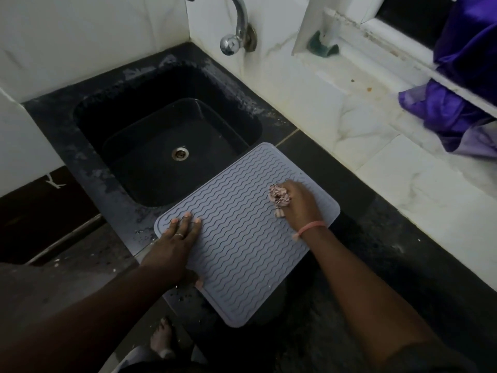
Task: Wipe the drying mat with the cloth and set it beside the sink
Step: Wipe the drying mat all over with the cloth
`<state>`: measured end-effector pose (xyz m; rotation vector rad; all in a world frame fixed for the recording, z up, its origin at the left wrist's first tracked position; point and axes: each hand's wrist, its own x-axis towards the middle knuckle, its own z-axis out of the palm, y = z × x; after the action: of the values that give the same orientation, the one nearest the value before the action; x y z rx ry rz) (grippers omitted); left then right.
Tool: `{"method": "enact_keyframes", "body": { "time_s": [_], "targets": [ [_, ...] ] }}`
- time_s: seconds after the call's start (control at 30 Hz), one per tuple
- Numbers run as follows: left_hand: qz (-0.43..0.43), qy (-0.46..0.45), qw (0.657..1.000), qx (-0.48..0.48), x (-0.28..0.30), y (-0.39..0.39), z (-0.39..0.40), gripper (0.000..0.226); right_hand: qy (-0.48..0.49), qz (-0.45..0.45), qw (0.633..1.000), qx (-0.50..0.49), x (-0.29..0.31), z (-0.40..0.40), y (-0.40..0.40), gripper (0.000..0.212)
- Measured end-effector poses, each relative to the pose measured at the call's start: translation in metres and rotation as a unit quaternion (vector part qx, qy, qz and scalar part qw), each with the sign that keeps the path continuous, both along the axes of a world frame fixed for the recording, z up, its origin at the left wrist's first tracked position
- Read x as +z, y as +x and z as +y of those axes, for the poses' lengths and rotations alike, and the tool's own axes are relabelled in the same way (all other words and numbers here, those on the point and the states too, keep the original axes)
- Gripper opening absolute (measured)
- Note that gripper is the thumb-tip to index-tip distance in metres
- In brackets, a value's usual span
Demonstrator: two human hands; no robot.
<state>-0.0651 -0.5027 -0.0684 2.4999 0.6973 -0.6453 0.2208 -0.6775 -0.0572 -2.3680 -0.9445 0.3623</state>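
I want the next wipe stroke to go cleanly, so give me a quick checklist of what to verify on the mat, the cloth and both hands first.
1. Cloth held: ok, bunched in the right hand.
2. Cloth on the drying mat: ok, it sits on the ribbed surface near the right edge.
3. Mat steadied: ok, the left hand lies flat on its left side, fingers straight.
4. Mat fully supported: not ok, its far corner overhangs the sink and its near corner passes the front edge of the counter.
5. Wiping path free: ok, only the two hands and the cloth are on the mat.
6. Mat already clean: cannot tell, the picture is too dim.
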Motion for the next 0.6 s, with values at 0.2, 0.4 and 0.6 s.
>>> {"method": "enact_keyframes", "body": {
  "time_s": [0.2,0.4,0.6],
  "targets": [
    [0.001,-0.008,1.000,0.013,0.010,0.004,-0.007,0.148,-0.064,-0.125,0.989,-0.039,0.005,0.000,0.049,0.012],
    [-0.009,-0.014,0.999,0.043,0.010,0.003,-0.015,0.159,-0.021,-0.156,0.985,-0.077,0.006,0.003,0.031,0.006],
    [-0.004,-0.008,0.999,0.045,0.011,0.006,-0.015,0.160,-0.040,-0.055,0.995,-0.077,-0.001,0.011,-0.063,0.026]
  ]
}}
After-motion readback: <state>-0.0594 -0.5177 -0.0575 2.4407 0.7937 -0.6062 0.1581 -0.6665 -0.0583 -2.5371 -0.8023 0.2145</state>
